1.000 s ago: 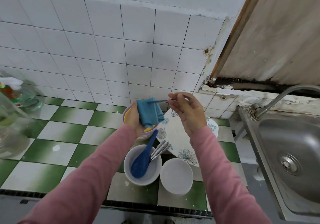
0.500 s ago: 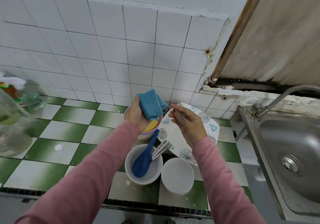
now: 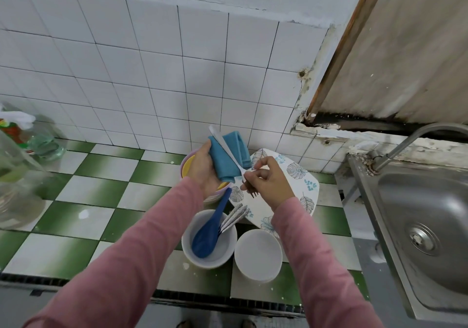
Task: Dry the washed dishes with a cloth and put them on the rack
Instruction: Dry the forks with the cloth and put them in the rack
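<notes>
Here, the right hand (image 3: 268,183) is pinching a fork (image 3: 225,148) by its neck, above the counter (image 3: 101,191), its handle lying across the blue cloth (image 3: 222,161) the left hand (image 3: 202,168) is gripping. Light, stiff and likely wet-slick, it is probably calling for a firm neck pinch.

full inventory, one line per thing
cloth: 1, blue, in left hand
fork: 1, steel, across cloth, in right hand
left bowl: 1, white, front
right bowl: 1, white, beside it
spoon: 1, blue, in left bowl
cutlery: several, steel, in left bowl
plate: 1, leaf print, behind bowls
bowl stack: 1, pink, yellow, below left hand
sink: 1, steel, right
tap: 1, steel, over sink
bottle: 1, clear, far left
counter: 1, green-white tiles
hands: 2, pink sleeves
</notes>
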Demonstrator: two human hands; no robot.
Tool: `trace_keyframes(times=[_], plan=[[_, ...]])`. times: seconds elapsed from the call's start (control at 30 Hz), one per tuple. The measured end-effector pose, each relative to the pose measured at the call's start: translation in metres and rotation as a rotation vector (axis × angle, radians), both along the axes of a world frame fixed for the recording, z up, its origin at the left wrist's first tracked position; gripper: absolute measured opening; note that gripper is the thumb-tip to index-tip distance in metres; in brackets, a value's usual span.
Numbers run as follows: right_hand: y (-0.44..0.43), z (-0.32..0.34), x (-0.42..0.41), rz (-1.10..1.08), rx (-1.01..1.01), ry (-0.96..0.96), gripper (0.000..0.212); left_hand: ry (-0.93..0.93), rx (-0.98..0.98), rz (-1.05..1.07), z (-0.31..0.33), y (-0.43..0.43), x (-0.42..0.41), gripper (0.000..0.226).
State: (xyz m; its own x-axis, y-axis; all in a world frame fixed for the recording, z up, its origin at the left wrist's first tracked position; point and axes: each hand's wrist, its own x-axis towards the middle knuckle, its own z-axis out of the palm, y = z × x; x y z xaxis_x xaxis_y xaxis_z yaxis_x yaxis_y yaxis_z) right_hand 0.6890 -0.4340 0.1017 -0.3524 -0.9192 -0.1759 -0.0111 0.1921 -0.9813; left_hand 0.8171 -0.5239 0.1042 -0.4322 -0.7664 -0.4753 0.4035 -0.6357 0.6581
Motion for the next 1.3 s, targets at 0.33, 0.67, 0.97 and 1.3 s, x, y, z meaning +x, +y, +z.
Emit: trace_keyframes(times=[0.33,0.67,0.97,1.3], plan=[[-0.010,-0.002,0.008,-0.062,-0.029,-0.072,0.029,-0.018,-0.015,-0.044,0.004,0.009,-0.005,0.051],[-0.008,-0.008,0.012,-0.075,-0.051,-0.056,0.026,-0.329,-0.380,-0.090,-0.004,0.014,-0.007,0.034],[-0.001,-0.003,0.009,-0.124,-0.043,-0.030,0.014,-0.592,-0.581,0.223,-0.011,0.012,-0.012,0.036],[-0.009,0.031,-0.004,-0.155,0.042,-0.125,0.008,-0.763,-1.093,0.141,-0.031,0.015,-0.002,0.053]])
